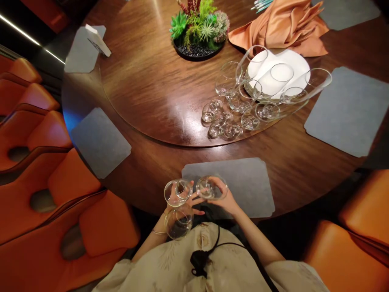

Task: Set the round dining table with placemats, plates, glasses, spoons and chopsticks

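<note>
My left hand (pixel 189 202) is low at the table's near edge, wrapped among the stems of two clear wine glasses. One wine glass (pixel 178 191) sits over the hand, and the other wine glass (pixel 178 225) hangs nearer my body, over the wrist. Close by on the right, my right hand (pixel 227 199) grips a third clear glass (pixel 210 187) by its bowl. Some left fingers stretch towards that glass; whether they touch it I cannot tell. Beneath the hands lies a grey placemat (pixel 246 182).
On the turntable (pixel 158 101) stand several clear glasses (pixel 226 121), a stack of white plates (pixel 291 65), orange cloth napkins (pixel 282 28) and a plant bowl (pixel 199 50). Grey placemats (pixel 101 142) ring the table. Orange chairs (pixel 103 223) flank me on both sides.
</note>
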`<action>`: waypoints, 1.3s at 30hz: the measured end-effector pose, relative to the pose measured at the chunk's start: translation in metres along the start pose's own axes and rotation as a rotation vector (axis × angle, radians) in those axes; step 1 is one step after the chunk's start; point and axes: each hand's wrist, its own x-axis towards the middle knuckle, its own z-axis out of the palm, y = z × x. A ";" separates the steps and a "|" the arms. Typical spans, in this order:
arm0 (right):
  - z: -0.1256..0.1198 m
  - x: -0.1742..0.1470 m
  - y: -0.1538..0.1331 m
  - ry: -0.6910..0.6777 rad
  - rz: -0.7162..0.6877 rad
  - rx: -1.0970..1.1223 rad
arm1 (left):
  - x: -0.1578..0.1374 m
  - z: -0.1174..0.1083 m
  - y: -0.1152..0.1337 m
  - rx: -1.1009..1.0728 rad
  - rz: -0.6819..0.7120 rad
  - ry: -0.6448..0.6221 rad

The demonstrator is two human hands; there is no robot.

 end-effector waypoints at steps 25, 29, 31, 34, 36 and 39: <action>0.053 0.254 0.012 0.480 0.333 -0.158 | -0.006 -0.015 0.047 0.058 0.382 -0.012; 0.071 0.146 -0.002 0.218 0.016 -0.035 | 0.018 -0.004 0.080 0.066 0.574 0.078; 0.084 0.103 -0.009 0.127 -0.046 -0.030 | 0.032 0.003 0.093 0.065 0.694 0.109; 0.103 0.080 -0.018 0.124 -0.072 -0.073 | 0.054 0.015 0.108 0.055 0.807 0.119; 0.110 0.088 -0.023 0.172 -0.082 -0.097 | 0.067 0.022 0.115 0.051 0.861 0.133; 0.111 0.109 -0.027 0.257 -0.077 -0.086 | 0.087 0.031 0.122 0.049 0.929 0.201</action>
